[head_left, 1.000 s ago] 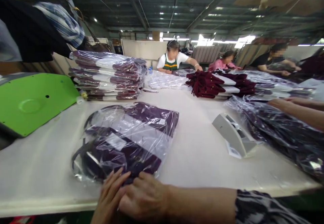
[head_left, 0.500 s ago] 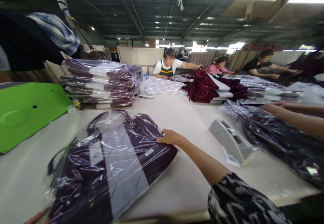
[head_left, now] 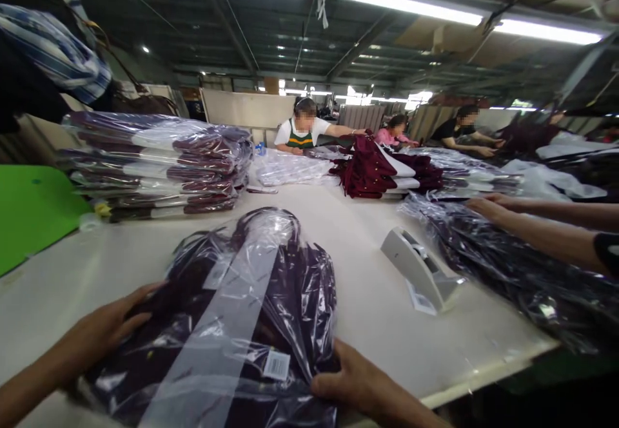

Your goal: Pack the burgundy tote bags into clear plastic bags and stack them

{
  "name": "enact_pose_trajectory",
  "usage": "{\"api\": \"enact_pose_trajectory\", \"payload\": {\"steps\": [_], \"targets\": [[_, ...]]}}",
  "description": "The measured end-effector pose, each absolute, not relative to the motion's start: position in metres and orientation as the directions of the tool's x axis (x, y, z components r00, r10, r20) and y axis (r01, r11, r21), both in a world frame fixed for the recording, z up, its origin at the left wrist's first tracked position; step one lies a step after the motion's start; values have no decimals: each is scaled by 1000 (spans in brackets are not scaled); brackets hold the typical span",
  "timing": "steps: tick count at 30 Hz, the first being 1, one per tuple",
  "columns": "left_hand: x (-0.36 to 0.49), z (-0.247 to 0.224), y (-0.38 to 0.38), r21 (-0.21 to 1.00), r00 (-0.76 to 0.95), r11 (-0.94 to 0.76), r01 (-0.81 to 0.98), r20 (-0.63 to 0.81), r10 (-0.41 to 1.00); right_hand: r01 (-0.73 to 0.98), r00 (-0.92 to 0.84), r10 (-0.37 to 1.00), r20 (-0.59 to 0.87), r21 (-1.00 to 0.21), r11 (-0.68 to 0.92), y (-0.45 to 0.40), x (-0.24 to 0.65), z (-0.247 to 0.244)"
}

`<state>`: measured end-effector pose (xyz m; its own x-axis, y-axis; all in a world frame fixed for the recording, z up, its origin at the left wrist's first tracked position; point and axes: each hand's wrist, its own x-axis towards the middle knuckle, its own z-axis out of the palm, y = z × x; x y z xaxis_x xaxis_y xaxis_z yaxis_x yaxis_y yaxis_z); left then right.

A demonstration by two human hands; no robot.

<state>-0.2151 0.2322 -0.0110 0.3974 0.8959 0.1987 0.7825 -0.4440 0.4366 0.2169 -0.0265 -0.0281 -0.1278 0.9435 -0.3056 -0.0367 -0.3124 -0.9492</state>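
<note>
A dark purple folded garment in a clear plastic bag [head_left: 271,299] lies on the table before me, a pale strip running lengthwise down its middle. Near its lower right a small white barcode label [head_left: 277,365] shows. At the left edge of the bag, my left hand [head_left: 118,318] grips it with thumb on top and fingers partly hidden. My right hand [head_left: 353,376] holds the right edge, thumb over the plastic, the other fingers partly out of sight. The bag's near end runs out of the bottom of the view.
A stack of bagged garments [head_left: 159,164] stands at the back left, beside a green board [head_left: 33,215]. To the right sits a grey tape dispenser [head_left: 416,267]. A co-worker's hands [head_left: 493,205] touch more bagged garments [head_left: 507,273]. Maroon garments [head_left: 367,167] are piled across the table [head_left: 367,286].
The bagged garment has turned so its collar end points away from me. My right hand has come nearer along its right edge; my left hand has come into view at the left edge.
</note>
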Motion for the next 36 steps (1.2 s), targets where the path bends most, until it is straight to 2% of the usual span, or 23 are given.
{"api": "enact_pose_trajectory", "payload": {"steps": [1,2,4,6,7,9,12,14,16,18,20,22,24,26,27,30,32,34,36], "targets": [[-198,1,249,398,454,-472,786,146,879,-152,-187,936,-299,-932,-329,-31,206,-28],[-177,14,264,340,471,-494,800,152,869,-222,-237,924,-299,-910,-351,-31,196,-27],[-134,36,284,232,485,-530,815,226,845,-260,-283,902,-327,-879,-400,-24,179,-23],[-98,50,285,189,502,-571,799,312,806,-256,-275,885,-376,-859,-444,-14,171,-21],[-85,53,278,203,496,-576,792,337,800,-254,-268,878,-395,-850,-460,-9,170,-21],[-72,53,248,314,477,-599,736,388,789,-252,-260,865,-428,-835,-489,-2,173,-23],[-76,44,172,541,585,-648,536,316,747,-215,-243,855,-458,-834,-508,-2,179,-31],[-87,29,118,597,650,-667,445,297,700,-119,-187,874,-449,-872,-474,-6,179,-37],[-97,8,75,564,682,-708,426,314,661,87,-91,941,-327,-944,-319,-10,174,-41],[-103,-13,49,517,690,-735,438,330,644,341,-24,1000,-15,-940,-6,-12,168,-39],[-105,-31,35,514,641,-721,465,367,674,533,-75,935,347,-779,331,-9,160,-33],[-103,-42,27,557,483,-655,511,444,755,616,-239,803,547,-554,561,-1,153,-23],[-100,-49,16,638,240,-538,551,497,834,611,-450,700,555,-380,695,11,145,-14],[-97,-54,3,737,42,-392,551,445,895,563,-622,620,478,-277,778,24,139,-9],[-96,-56,-4,771,1,-328,546,391,920,536,-683,587,435,-248,807,30,136,-9],[-89,-60,-21,804,40,-218,553,235,971,488,-773,534,342,-217,845,43,132,-13],[-84,-57,-24,836,50,-160,525,157,986,486,-779,533,332,-218,846,48,133,-15],[-80,-53,-23,917,10,-58,394,59,998,493,-759,538,367,-216,843,52,135,-14],[-76,-47,-18,987,18,77,141,-81,997,498,-730,539,421,-213,841,56,138,-8]]}}
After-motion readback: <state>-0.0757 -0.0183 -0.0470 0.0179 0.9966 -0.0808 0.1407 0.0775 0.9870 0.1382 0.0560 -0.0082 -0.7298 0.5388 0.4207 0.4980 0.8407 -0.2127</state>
